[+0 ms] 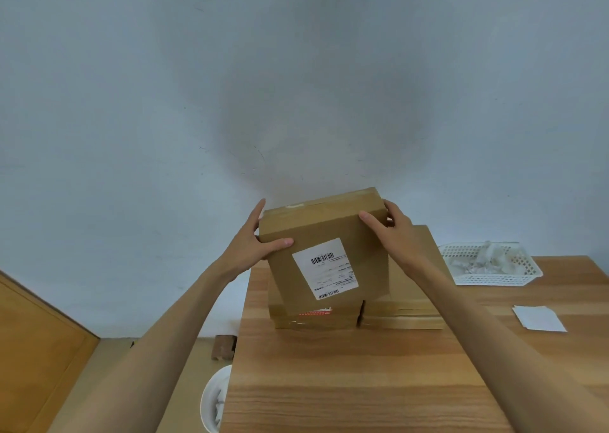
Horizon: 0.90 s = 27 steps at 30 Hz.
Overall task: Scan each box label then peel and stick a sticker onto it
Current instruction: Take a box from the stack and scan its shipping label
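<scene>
Brown cardboard fills my grasp: I hold one square corrugated box tilted up off the stack, its white printed shipping label facing me with barcodes at the top and bottom edges. My left hand clamps the left edge, thumb across the front face, fingers wrapped behind; my right hand grips the upper right corner the same way, so the box sits squarely between both hands, neither nearer. The label's long axis runs up and down the tilted face, leaning slightly left at the top. Below lie more flat brown cardboard boxes, at least two piles side by side on the light wooden counter; I cannot count them exactly. To my right sit one white square sheet of paper, possibly the stickers, and one white plastic lattice basket of crumpled scraps. No scanner is visible. One white bin stands on the floor at left.
</scene>
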Each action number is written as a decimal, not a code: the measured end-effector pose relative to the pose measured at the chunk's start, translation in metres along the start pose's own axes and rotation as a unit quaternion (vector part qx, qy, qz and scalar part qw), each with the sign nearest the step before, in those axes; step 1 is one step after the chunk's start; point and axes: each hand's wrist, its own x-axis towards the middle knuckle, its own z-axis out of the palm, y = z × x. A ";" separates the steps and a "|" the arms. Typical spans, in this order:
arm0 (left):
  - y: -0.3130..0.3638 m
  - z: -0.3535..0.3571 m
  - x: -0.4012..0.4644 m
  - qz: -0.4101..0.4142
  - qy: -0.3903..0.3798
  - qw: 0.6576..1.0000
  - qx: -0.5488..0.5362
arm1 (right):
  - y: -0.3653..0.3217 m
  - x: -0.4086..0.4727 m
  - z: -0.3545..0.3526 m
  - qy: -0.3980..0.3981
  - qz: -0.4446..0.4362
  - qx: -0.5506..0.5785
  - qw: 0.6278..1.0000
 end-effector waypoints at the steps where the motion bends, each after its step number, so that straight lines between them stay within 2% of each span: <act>1: 0.001 -0.003 0.000 -0.003 -0.004 1.000 -0.007 | -0.007 0.001 -0.001 -0.002 -0.013 -0.002 1.000; 4: -0.003 -0.009 -0.002 -0.014 0.033 0.997 -0.065 | -0.021 0.005 -0.002 -0.004 -0.043 -0.009 0.999; 6: -0.009 -0.011 -0.005 -0.027 0.061 0.990 -0.121 | -0.028 0.003 -0.004 0.023 -0.040 -0.027 0.999; 9: -0.018 -0.008 -0.009 -0.049 0.093 0.974 -0.203 | -0.025 -0.006 -0.006 0.058 -0.013 -0.037 0.998; 12: -0.025 -0.001 -0.011 -0.083 0.108 0.947 -0.292 | -0.011 -0.012 -0.003 0.059 0.028 -0.022 0.998; 16: -0.028 0.018 -0.013 -0.109 0.078 0.902 -0.411 | 0.009 -0.010 0.009 0.028 0.094 0.048 0.994; 20: -0.020 0.041 -0.016 -0.137 0.067 0.855 -0.495 | 0.019 -0.013 0.016 -0.026 0.126 0.211 0.969; 23: -0.016 0.046 -0.018 -0.159 0.037 0.880 -0.447 | 0.020 -0.012 0.012 0.002 0.113 0.287 0.951; 25: -0.016 0.041 -0.019 -0.174 0.019 0.926 -0.336 | 0.021 -0.010 0.002 0.015 0.099 0.302 0.948; 27: -0.018 0.033 -0.018 -0.159 0.037 0.964 -0.209 | 0.021 -0.011 -0.016 0.017 0.082 0.283 0.956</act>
